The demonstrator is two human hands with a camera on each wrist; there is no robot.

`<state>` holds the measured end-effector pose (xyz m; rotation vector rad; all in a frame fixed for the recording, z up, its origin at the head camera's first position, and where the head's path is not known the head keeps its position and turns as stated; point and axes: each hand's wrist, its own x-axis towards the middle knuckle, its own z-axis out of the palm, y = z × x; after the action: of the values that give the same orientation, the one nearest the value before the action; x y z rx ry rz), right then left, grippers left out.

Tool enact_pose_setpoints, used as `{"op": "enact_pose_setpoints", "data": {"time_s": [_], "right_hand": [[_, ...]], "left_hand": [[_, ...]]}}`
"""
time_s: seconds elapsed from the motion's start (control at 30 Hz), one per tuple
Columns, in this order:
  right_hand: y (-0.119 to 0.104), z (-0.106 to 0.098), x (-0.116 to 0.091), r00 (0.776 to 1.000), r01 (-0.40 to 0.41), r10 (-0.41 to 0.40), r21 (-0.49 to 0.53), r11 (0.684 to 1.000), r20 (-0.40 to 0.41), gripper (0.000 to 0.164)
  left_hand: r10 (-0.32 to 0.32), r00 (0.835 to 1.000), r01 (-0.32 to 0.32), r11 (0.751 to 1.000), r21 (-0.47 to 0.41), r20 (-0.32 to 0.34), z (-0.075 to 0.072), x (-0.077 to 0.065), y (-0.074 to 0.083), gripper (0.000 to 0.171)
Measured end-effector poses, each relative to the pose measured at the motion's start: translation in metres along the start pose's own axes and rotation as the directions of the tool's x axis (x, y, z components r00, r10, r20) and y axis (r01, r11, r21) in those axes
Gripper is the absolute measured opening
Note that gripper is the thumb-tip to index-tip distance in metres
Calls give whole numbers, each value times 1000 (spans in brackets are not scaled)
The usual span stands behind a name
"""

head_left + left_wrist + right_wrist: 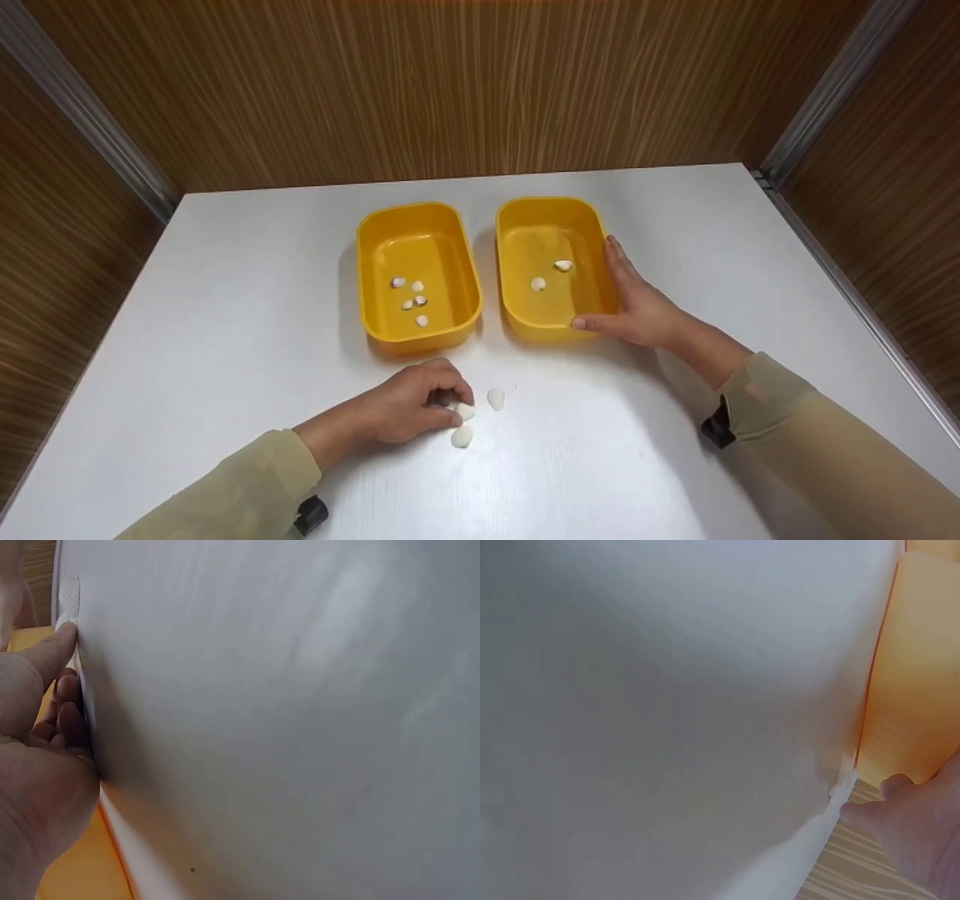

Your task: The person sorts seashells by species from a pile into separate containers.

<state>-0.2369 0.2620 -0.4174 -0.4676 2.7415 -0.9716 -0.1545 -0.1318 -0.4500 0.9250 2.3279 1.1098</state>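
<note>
My left hand (pixel 409 401) is low over the white table, its thumb and index finger pinching a small white seashell (pixel 466 411). Just below that lies another white seashell (pixel 462 436), its ribbed surface showing in the left wrist view (pixel 70 596). A third shell (pixel 496 398) lies apart to the right. My right hand (pixel 637 306) rests against the front right corner of the right yellow box (pixel 551 332), fingers straight along its side and thumb at the front rim. Two pale shells (pixel 562 265) sit inside it.
The left yellow box (pixel 420 343) stands beside the right one with a narrow gap between, several small shells (pixel 418 286) on its floor. Wood-grain panels (pixel 465 90) enclose the white table (pixel 247 300) at the back and both sides.
</note>
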Motion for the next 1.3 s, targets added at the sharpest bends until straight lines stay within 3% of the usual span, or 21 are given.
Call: {"op": "enact_pose_setpoints", "data": {"time_s": [0.2, 0.9, 1.3], "right_hand": [[0, 1, 0, 1000, 12, -12, 8, 1000, -8, 135], [0, 1, 0, 1000, 4, -4, -13, 1000, -1, 137], [-2, 1, -1, 1000, 5, -5, -18, 1000, 2, 136]], "left_hand": [[-8, 1000, 7, 1000, -26, -27, 0, -1, -1, 17], [-58, 998, 56, 994, -95, -15, 1, -2, 2, 15], [-64, 997, 57, 986, -157, -41, 0, -1, 5, 16]]}}
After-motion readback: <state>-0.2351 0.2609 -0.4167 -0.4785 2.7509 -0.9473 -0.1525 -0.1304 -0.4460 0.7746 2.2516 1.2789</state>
